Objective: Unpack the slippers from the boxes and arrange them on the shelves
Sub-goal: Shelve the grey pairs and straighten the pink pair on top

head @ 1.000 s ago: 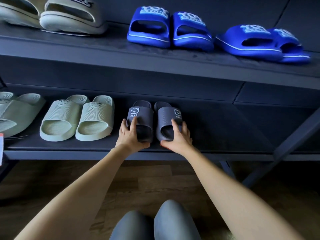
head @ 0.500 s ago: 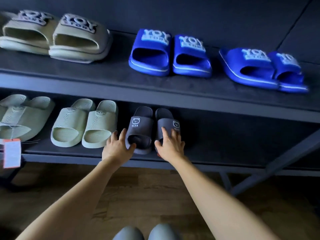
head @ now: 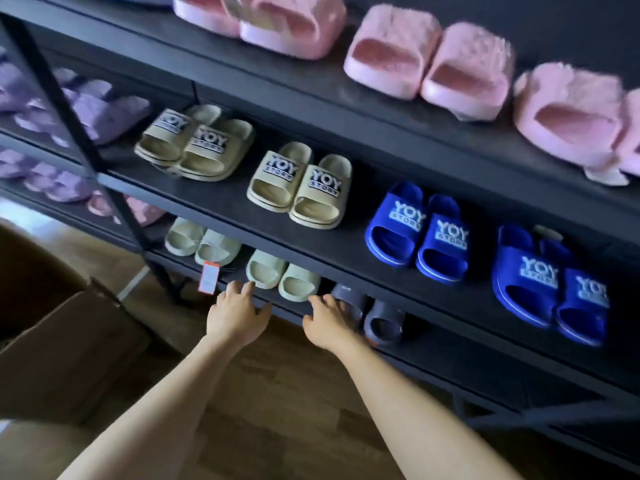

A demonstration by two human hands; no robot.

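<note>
The dark grey slippers (head: 379, 317) stand side by side at the front of the bottom shelf (head: 467, 362), toes toward the person, just below the view's centre. The right hand (head: 327, 323) reaches to the left one of the pair. Its fingers (head: 341, 304) are loosely apart and lie against that slipper's side without curling round it; motion blur hides whether they press it. The left hand (head: 239, 315) hovers at the right hand's 9 o'clock, over the shelf's front edge. It holds nothing and its fingers are spread, the tips just in front of a pale green pair (head: 282, 275).

A second pale green pair (head: 202, 242) sits at that pair's 10 o'clock, with an orange tag (head: 209, 277) hanging off the shelf edge below it. On the middle shelf (head: 346, 251) stand two beige YOY STORY pairs (head: 299, 188) and, toward 3 o'clock, two blue YOY STORY pairs (head: 417, 230). Pink fluffy slippers (head: 429, 53) line the top shelf at 12 o'clock. An open cardboard box (head: 69, 341) stands on the wooden floor (head: 277, 393) at 9 o'clock.
</note>
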